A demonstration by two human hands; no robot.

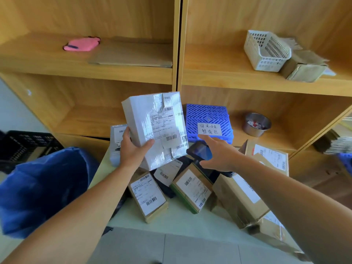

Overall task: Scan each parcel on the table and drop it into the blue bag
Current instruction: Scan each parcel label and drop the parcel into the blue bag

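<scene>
L hand [133,150] grips white parcel [152,128]; R hand [219,155] holds scanner [199,151].

Bright, even light; soft shadows. Glare on taped white parcel [154,130]. Wide-angle bowing at edges; slight softness.

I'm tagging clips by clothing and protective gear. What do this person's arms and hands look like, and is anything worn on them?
Both arms are bare: no sleeve shows on the left forearm or the right forearm up to the frame edge. The left hand and right hand are ungloved, and no watch, bracelet or ring is visible on either.
</scene>
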